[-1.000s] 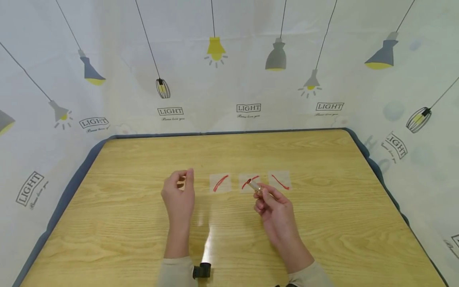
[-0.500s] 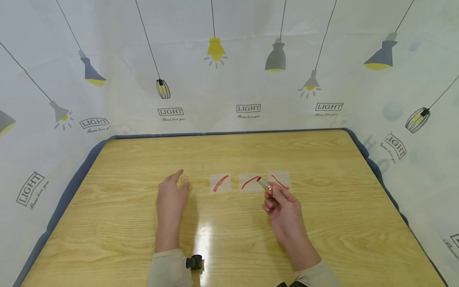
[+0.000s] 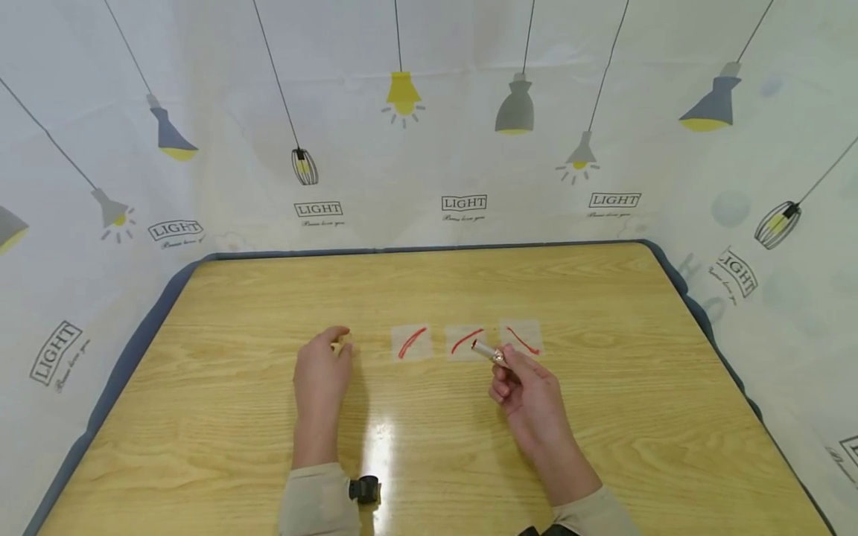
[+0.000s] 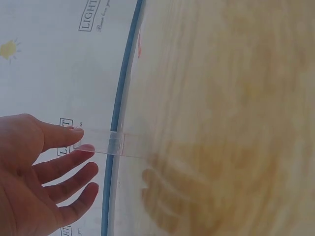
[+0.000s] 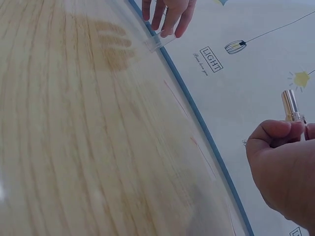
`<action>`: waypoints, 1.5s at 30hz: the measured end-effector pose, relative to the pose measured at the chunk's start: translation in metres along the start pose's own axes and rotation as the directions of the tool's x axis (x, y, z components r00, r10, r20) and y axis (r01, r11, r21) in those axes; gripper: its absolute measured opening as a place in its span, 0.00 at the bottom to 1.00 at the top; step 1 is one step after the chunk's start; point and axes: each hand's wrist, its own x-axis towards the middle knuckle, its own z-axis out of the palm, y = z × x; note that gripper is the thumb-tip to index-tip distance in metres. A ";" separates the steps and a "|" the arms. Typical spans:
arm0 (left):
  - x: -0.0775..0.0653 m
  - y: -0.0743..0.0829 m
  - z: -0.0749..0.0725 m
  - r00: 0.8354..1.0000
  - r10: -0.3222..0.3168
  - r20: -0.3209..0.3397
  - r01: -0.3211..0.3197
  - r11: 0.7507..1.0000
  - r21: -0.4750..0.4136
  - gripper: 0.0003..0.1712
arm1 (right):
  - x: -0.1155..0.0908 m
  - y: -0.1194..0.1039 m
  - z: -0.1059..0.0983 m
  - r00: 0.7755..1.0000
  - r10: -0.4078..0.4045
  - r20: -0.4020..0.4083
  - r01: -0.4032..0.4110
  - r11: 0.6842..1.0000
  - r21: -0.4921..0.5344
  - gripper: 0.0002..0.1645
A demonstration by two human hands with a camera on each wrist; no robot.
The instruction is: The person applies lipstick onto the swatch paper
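Note:
My right hand (image 3: 532, 402) pinches a lipstick (image 3: 484, 350) by its gold base between thumb and fingers. Its silver tube points up and left, with dark red at the end, over the table near the middle paper square. My left hand (image 3: 320, 376) is low at the left of the squares. In the left wrist view, its thumb and forefinger hold the top end of a clear cap (image 4: 101, 142), whose lower end meets its reflection on the tabletop. The other fingers are spread loosely. In the head view, the fingers mostly hide the cap.
Three pale squares with red strokes lie in a row: a left square (image 3: 412, 342), a middle square (image 3: 459, 351) and a right square (image 3: 529, 329). The glossy wooden table (image 3: 429, 290) has a blue edge strip (image 3: 302, 254) against a white lamp-print curtain (image 3: 375, 171).
The left hand came down and left, spread its fingers around the clear cap, then brought them closer together. The right hand shifted slightly right, and the lipstick's tip swung back left.

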 end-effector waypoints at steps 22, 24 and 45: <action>-0.017 0.036 0.005 0.982 0.058 0.181 0.106 0.624 -0.774 0.19 | 0.003 -0.009 0.005 1.000 0.009 0.010 -0.009 1.000 -0.027 0.20; -0.023 0.040 0.008 0.973 0.100 0.209 0.108 0.601 -0.792 0.19 | 0.003 -0.010 0.006 1.000 0.002 0.021 -0.001 0.999 -0.041 0.19; -0.049 0.074 0.021 0.909 0.241 0.339 0.138 0.593 -0.794 0.20 | -0.002 -0.007 0.013 0.999 -0.023 0.046 0.029 0.989 -0.143 0.16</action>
